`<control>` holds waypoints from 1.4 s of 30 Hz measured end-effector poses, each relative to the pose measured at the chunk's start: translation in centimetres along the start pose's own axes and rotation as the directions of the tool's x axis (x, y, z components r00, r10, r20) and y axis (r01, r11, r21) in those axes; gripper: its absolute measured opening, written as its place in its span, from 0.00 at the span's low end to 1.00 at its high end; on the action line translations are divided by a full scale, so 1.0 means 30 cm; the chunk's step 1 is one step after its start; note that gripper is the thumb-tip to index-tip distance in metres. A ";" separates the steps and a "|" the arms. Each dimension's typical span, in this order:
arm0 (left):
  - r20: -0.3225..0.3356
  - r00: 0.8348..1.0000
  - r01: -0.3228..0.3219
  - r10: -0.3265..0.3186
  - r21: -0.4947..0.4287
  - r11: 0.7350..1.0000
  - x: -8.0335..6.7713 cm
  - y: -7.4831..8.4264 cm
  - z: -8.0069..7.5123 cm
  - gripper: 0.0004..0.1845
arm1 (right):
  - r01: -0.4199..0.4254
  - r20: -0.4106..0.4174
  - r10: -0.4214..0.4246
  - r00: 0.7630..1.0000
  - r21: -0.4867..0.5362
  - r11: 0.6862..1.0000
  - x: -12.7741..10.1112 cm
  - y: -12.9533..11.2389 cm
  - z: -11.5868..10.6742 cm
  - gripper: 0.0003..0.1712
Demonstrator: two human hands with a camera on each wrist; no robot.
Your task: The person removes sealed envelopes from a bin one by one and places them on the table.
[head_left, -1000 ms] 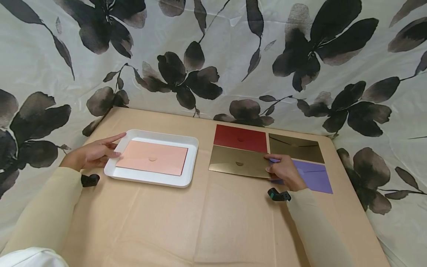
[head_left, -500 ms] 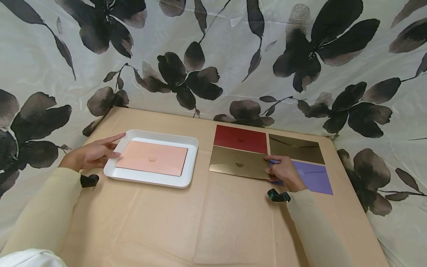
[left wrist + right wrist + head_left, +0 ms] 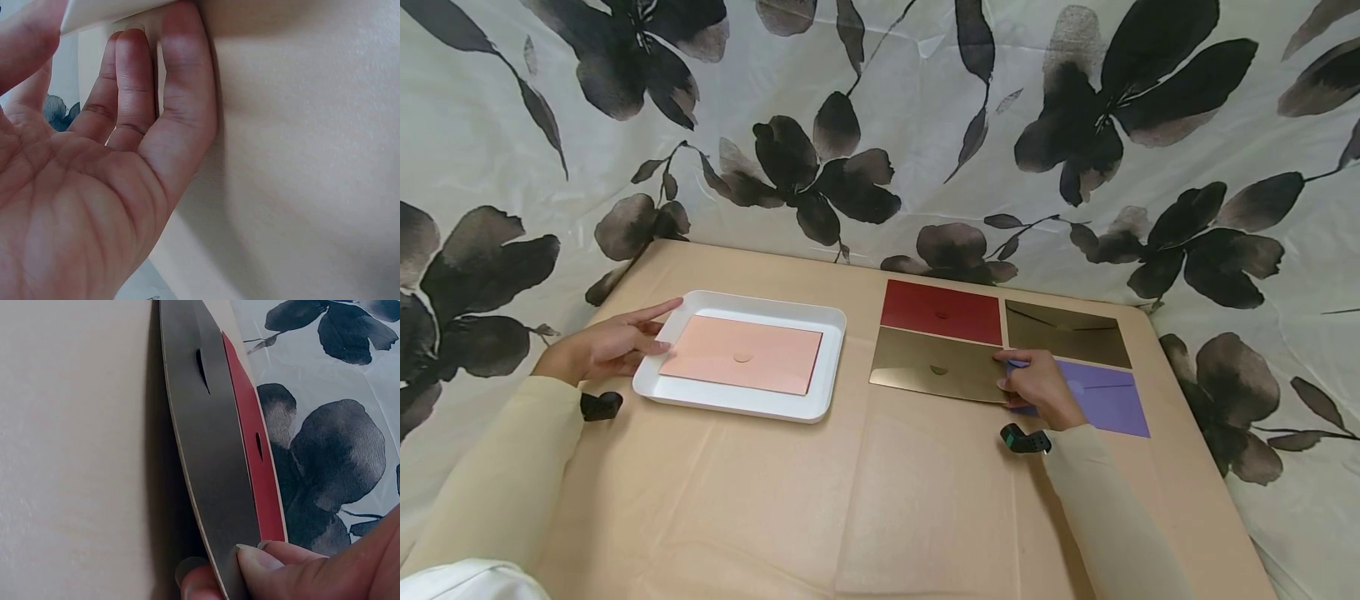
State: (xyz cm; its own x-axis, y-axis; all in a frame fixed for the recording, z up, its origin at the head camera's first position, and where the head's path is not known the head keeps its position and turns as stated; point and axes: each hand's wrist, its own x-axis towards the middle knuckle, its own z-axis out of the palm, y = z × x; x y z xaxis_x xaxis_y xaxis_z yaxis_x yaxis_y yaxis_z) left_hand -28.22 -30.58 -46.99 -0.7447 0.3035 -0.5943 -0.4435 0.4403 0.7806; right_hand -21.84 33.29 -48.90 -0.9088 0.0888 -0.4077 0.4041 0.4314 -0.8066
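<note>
A: Next to nothing has moved since the earlier frame; both hands hold the same spots, and the view has only drifted a touch.

B: Start at the left, then. What's there?

A: The left hand (image 3: 613, 342), left of centre, has the tray (image 3: 835, 333) by its left end, thumb over the rim, fingers curled beneath.

B: Any risk?

A: If that end were raised, I'd expect the pink envelope (image 3: 741, 354) to slide, since it lies loose. I can't tell whether the tray is off the bench (image 3: 760, 517).

B: And further right?

A: The gold envelope (image 3: 936, 362), just right of centre, with its right end pinched in the right hand (image 3: 1037, 387). Its near edge seems lifted, and the right wrist view shows it bowed. Squeezing harder could crease it; gripping only one end might let it swing or slip.

B: What about its neighbours?

A: The red envelope (image 3: 940, 312) is along its far edge, the purple envelope (image 3: 1108, 396) partly under the right hand, the brown envelope (image 3: 1063, 333) beyond that. A dragging finger might shift the purple one.

B: Containers?

A: The tray holds just the pink envelope, flat. Gold, red, brown and purple lie outside it. All five look closed, so I can't tell what's inside.
</note>
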 end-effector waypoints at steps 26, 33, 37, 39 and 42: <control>-0.006 1.000 -0.005 0.006 0.027 1.000 -0.001 -0.004 -0.011 0.52 | -0.020 -0.079 0.004 0.997 -0.206 0.978 -0.034 -0.046 0.038 0.28; -0.013 1.000 -0.002 0.003 0.042 0.999 -0.004 -0.003 -0.014 0.51 | 0.019 -0.114 -0.062 0.991 -0.347 0.938 -0.037 -0.048 0.046 0.28; -0.011 1.000 -0.005 0.005 0.046 0.999 -0.005 -0.005 -0.012 0.51 | 0.016 -0.138 -0.080 0.987 -0.412 0.911 -0.035 -0.050 0.049 0.27; -0.008 1.000 -0.008 0.009 0.046 0.999 -0.004 -0.005 -0.009 0.51 | 0.021 -0.145 -0.095 0.985 -0.448 0.894 -0.035 -0.055 0.047 0.27; -0.009 1.000 -0.007 0.008 0.043 0.999 -0.002 -0.006 -0.007 0.51 | 0.034 -0.150 -0.121 0.981 -0.483 0.875 -0.034 -0.065 0.041 0.30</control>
State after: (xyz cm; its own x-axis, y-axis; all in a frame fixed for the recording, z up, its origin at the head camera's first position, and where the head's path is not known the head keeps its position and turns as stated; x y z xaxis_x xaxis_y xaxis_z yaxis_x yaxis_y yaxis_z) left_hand -28.20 -30.85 -47.04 -0.7524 0.2995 -0.5867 -0.4161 0.4743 0.7758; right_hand -21.56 31.26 -47.43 -0.9563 0.1699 -0.2380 0.2723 0.8142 -0.5127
